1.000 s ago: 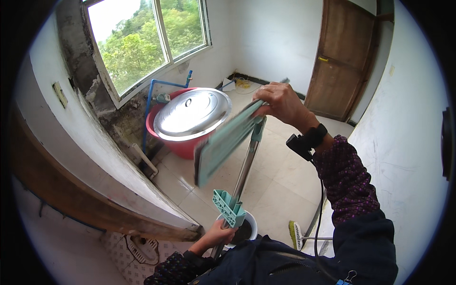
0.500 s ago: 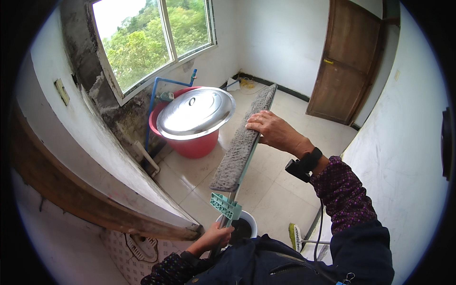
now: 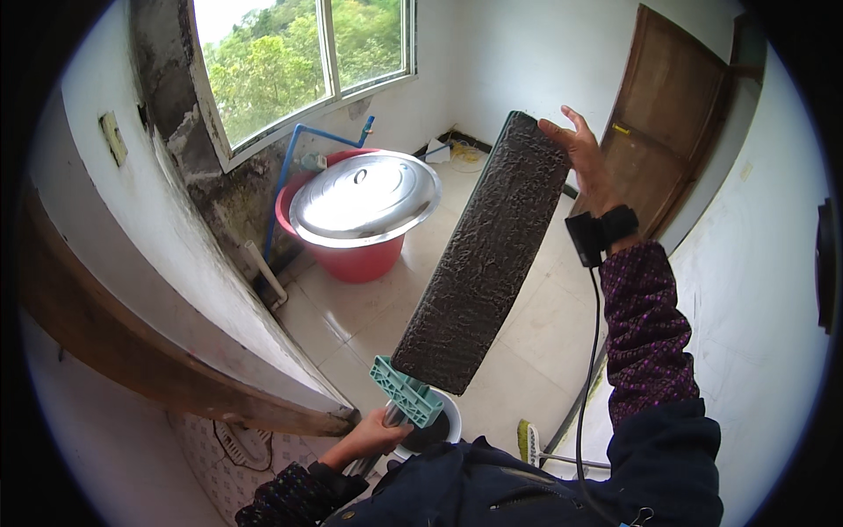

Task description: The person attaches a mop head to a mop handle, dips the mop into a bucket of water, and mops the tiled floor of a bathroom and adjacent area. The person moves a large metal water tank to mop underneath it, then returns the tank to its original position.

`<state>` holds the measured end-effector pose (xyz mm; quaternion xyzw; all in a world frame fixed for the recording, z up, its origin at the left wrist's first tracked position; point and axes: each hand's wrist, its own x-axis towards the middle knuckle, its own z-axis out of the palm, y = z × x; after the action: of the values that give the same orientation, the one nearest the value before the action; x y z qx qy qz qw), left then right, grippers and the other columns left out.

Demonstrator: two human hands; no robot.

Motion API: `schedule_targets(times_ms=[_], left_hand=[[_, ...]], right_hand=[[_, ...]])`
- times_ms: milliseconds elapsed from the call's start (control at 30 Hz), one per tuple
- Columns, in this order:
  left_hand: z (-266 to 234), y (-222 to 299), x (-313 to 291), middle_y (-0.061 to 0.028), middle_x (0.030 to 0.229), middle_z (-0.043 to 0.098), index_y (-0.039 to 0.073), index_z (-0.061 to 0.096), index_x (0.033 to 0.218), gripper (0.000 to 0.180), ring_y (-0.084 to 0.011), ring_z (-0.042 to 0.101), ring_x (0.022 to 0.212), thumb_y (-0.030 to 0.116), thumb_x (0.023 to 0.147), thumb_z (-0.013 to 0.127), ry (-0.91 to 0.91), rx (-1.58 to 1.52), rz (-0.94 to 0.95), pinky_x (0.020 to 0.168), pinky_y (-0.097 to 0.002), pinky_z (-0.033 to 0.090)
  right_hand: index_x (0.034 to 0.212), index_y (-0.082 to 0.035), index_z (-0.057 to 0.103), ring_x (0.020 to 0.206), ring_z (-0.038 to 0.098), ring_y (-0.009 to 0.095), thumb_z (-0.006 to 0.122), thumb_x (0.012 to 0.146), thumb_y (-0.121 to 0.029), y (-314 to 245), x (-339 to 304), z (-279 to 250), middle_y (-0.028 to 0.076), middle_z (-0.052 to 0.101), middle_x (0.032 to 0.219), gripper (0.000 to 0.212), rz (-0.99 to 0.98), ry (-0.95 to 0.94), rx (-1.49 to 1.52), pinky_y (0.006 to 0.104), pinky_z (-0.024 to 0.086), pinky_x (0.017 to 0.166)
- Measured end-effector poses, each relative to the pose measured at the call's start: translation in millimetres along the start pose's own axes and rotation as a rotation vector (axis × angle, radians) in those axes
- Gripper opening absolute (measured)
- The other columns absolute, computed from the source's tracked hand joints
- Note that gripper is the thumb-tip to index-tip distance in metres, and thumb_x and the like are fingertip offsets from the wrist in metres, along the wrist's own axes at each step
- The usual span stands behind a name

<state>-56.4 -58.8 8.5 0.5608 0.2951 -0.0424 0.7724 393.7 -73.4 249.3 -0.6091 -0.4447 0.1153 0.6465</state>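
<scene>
A flat mop with a wide, dark, wet-looking pad [image 3: 487, 263] is raised at a slant in front of me, its pad face turned toward me. My left hand [image 3: 384, 433] is closed round its metal pole, just below a pale green plastic bracket [image 3: 406, 392]. At the pad's upper right edge is my right hand [image 3: 587, 162]. Its thumb touches the pad, while a finger stands out apart from it; the other fingers are mostly hidden. Below the bracket, a white bucket [image 3: 452, 422] with dark contents is partly covered by my hand and body.
A red tub [image 3: 360, 261] under a shiny metal lid [image 3: 364, 198] stands below the window, beside a blue pipe [image 3: 285, 176]. To the lower right lies a green-bristled brush [image 3: 529, 442]. A brown door [image 3: 659, 132] is at the back right, and a wall edge [image 3: 325, 420] juts in on the left.
The mop head has turned from nearly edge-on, grey fibres showing, to its dark face. My right hand has moved from the pad's middle edge to its far upper end, fingers spreading.
</scene>
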Motion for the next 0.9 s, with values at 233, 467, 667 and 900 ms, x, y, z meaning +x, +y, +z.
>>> schedule_targets(times_ms=[233, 467, 667, 900], left_hand=[[-12, -44, 10, -0.0164, 0.074, 0.061, 0.008, 0.059, 0.088, 0.029, -0.0344, 0.061, 0.072, 0.03, 0.072, 0.065, 0.496, 0.546, 0.196, 0.064, -0.0395, 0.046], [-27, -74, 7, -0.0184, 0.071, 0.061, 0.013, 0.057, 0.091, 0.026, -0.0386, 0.058, 0.07, 0.029, 0.071, 0.061, 0.614, 0.841, 0.177, 0.062, -0.0468, 0.046], [-21, -70, 11, -0.0019, 0.06, 0.053, 0.003, 0.056, 0.092, 0.03, -0.0099, 0.051, 0.049, 0.026, 0.075, 0.065, 0.07, 0.206, -0.075, 0.042, -0.0235, 0.04], [-9, -80, 8, -0.0144, 0.075, 0.062, 0.009, 0.053, 0.095, 0.032, -0.0359, 0.059, 0.074, 0.029, 0.071, 0.063, 0.498, 0.748, 0.043, 0.063, -0.0448, 0.046]], right_hand=[[0.057, -0.001, 0.057, 0.047, 0.041, 0.004, 0.076, 0.07, -0.033, 70, -19, -2, -0.004, 0.049, 0.051, 0.039, 0.127, 0.17, -0.334, 0.0225, 0.032, 0.045], [0.065, -0.002, 0.063, 0.052, 0.047, 0.004, 0.078, 0.069, -0.02, 135, -62, -1, -0.003, 0.057, 0.059, 0.023, 0.258, 0.222, -0.237, 0.0193, 0.036, 0.049], [0.064, 0.0, 0.063, 0.054, 0.049, 0.008, 0.079, 0.067, -0.021, 164, -77, -14, 0.0, 0.058, 0.059, 0.027, 0.178, 0.462, -0.324, 0.0225, 0.039, 0.052], [0.062, 0.0, 0.064, 0.054, 0.051, 0.013, 0.081, 0.06, -0.033, 191, -81, -20, 0.002, 0.058, 0.056, 0.037, 0.205, 0.438, -0.56, 0.0287, 0.042, 0.056]])
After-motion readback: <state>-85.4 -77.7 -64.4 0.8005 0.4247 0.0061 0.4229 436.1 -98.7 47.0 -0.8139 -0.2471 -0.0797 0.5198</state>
